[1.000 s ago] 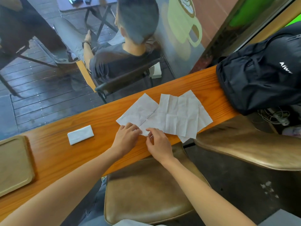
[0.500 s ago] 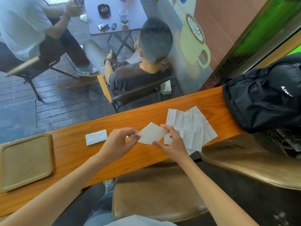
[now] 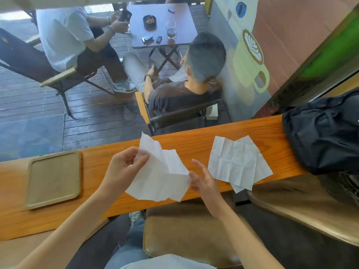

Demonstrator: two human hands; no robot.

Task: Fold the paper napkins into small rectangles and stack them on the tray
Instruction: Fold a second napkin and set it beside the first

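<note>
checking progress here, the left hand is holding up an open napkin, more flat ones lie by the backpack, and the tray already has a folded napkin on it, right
Not quite. In the head view the tray holds no napkin at all. The rest stands: the left hand holds up an open napkin, and flat napkins lie by the backpack.
</note>
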